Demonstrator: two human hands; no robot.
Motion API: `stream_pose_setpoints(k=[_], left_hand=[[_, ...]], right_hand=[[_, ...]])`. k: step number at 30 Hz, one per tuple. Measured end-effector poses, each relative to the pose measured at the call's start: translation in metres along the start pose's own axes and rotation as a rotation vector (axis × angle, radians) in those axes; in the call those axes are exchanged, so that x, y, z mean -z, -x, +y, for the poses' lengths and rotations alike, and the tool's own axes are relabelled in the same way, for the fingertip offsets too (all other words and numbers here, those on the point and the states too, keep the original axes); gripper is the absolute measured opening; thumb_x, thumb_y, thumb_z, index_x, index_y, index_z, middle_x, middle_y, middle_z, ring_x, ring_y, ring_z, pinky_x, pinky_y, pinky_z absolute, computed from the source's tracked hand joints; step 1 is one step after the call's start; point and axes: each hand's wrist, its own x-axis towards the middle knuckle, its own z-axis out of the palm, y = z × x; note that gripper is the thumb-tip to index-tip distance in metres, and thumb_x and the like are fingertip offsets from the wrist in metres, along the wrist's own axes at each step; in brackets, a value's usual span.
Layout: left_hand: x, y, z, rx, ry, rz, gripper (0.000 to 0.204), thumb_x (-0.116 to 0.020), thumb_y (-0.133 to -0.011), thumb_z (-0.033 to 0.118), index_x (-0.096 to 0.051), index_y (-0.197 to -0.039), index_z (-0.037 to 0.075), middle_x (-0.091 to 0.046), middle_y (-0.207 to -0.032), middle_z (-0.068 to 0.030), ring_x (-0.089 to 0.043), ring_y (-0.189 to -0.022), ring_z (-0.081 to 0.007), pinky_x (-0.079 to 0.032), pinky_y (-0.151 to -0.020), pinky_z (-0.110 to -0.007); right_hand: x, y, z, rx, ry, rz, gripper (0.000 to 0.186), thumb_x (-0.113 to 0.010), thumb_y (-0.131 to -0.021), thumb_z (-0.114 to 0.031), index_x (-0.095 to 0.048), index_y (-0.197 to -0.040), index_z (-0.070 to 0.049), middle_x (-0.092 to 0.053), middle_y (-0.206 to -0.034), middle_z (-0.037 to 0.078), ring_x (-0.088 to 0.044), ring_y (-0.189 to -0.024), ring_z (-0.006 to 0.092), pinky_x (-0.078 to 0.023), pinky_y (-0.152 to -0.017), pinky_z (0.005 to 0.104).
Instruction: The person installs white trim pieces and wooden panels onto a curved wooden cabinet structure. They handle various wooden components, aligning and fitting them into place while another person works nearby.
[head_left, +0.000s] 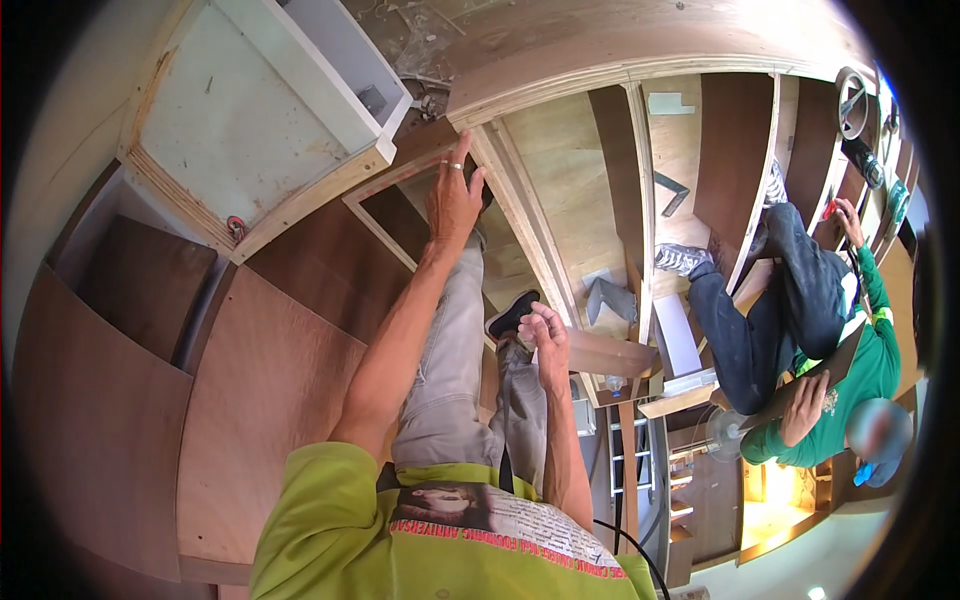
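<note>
My left hand (455, 203), with a ring on one finger, reaches forward with its fingers stretched out. Its fingertips are at the corner of a plywood cabinet frame (523, 212); whether they press on it I cannot tell. Closer to my body, my right hand (546, 342) is raised with its fingers curled in toward the thumb. Anything between those fingers is too small to make out. Just right of that hand is a brown board (612, 353), apparently behind it.
At right a co-worker in a green shirt (875, 355) sits among the frame's compartments, holding a brown panel (805, 385). A metal square (671, 193) lies in one compartment. Upper left stands a white-panelled cabinet (250, 110); brown panels (265, 420) line the left. A stepladder (631, 455) stands lower right.
</note>
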Motion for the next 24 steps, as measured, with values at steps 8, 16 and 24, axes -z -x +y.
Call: stream_pose_setpoints(k=[8, 16, 24], left_hand=[[-0.002, 0.002, 0.0, -0.038, -0.038, 0.042, 0.062, -0.064, -0.079, 0.011, -0.034, -0.134, 0.015, -0.051, -0.12, -0.018, -0.048, -0.11, -0.0371, -0.044, -0.087, -0.042], [-0.001, -0.002, 0.004, -0.041, -0.161, 0.059, 0.062, -0.066, -0.078, 0.014, -0.036, -0.133, 0.016, -0.049, -0.119, -0.0189, -0.047, -0.11, -0.0372, -0.044, -0.085, -0.042], [-0.003, 0.0, 0.01, -0.049, -0.144, 0.065, 0.058, -0.067, -0.077, 0.013, -0.042, -0.129, 0.012, -0.05, -0.119, -0.0179, -0.048, -0.109, -0.0357, -0.043, -0.086, -0.041]], right_hand=[[-0.003, 0.002, -0.001, 0.039, -0.029, -0.009, 0.032, -0.051, -0.091, -0.018, -0.049, -0.117, 0.0, -0.059, -0.093, 0.008, -0.057, -0.083, 0.0142, -0.047, -0.078, 0.0268], [0.002, 0.003, 0.01, 0.041, -0.078, 0.005, 0.031, -0.048, -0.091, -0.017, -0.05, -0.117, 0.0, -0.059, -0.093, 0.008, -0.057, -0.084, 0.0145, -0.046, -0.079, 0.0275], [-0.007, 0.0, 0.035, 0.04, -0.158, -0.017, 0.029, -0.049, -0.092, -0.017, -0.051, -0.116, 0.0, -0.059, -0.093, 0.007, -0.057, -0.081, 0.0129, -0.047, -0.077, 0.0263]])
